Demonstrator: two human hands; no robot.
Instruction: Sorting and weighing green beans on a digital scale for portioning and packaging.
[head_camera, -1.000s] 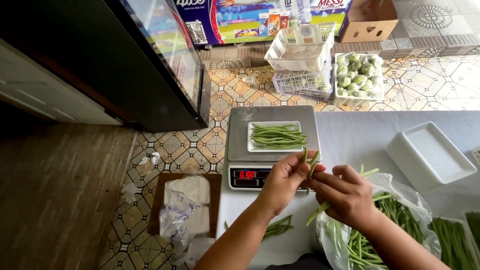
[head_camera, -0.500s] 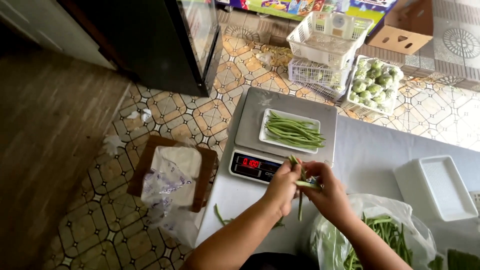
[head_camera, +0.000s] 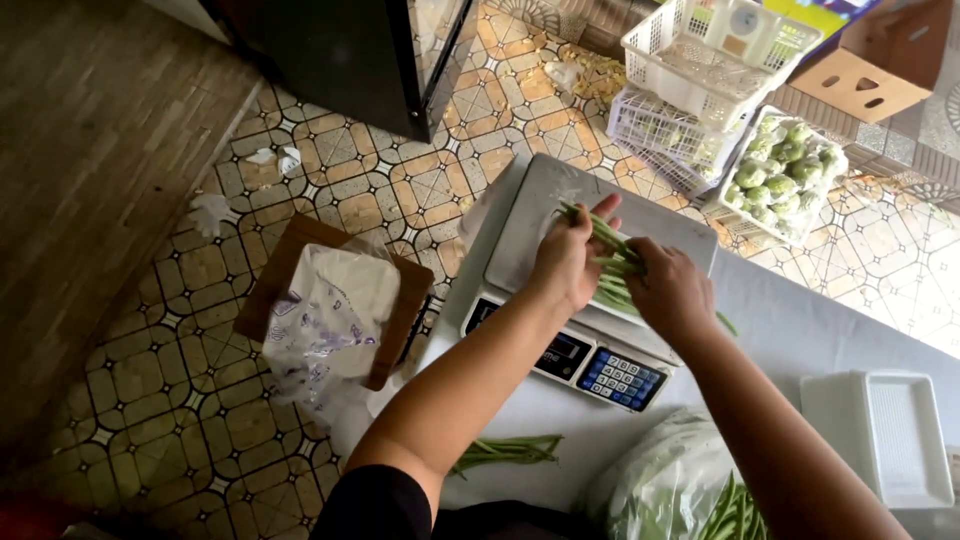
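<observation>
Both my hands are over the pan of a grey electronic scale (head_camera: 540, 215) on a white table. My left hand (head_camera: 570, 262) and my right hand (head_camera: 668, 290) press on a bunch of green beans (head_camera: 612, 258) that lies on a white tray, mostly hidden under my hands, on the scale. The fingers of both hands curl around the beans. The scale's keypad (head_camera: 620, 378) and display face me.
A clear bag of green beans (head_camera: 690, 490) lies at the table's near edge, a few loose beans (head_camera: 505, 452) beside it. An empty white tray (head_camera: 885, 435) sits at right. White baskets (head_camera: 700, 75), a tray of round green vegetables (head_camera: 785, 175) and a stool with plastic bags (head_camera: 330, 305) stand on the tiled floor.
My hands moved forward from in front of the scale's display onto the tray, bringing the held beans down to the pile. The view shifted and tilted.
</observation>
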